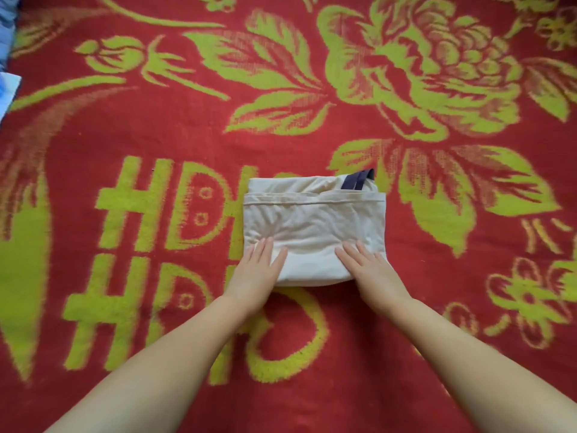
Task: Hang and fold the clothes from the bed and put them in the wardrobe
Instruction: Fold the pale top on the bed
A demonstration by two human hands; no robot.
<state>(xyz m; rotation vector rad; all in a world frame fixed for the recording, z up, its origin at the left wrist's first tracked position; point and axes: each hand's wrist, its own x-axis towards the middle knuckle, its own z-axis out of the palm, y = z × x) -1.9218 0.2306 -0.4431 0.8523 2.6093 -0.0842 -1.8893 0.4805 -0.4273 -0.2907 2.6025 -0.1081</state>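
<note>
A folded garment (313,226) lies on the blanket (156,135) that covers the bed, a little right of the middle of the view. A strap (357,179) sticks out from under its far edge, toward the right corner. The left hand (257,273) rests flat on the near left corner of the garment, the right hand (370,270) flat on the near right corner, with a bare strip of the garment between them. Both forearms reach in from the near edge. Printed letters lie left of the garment and under its near side. More fabric (7,57) lies at the far left edge, beyond the blanket.
</note>
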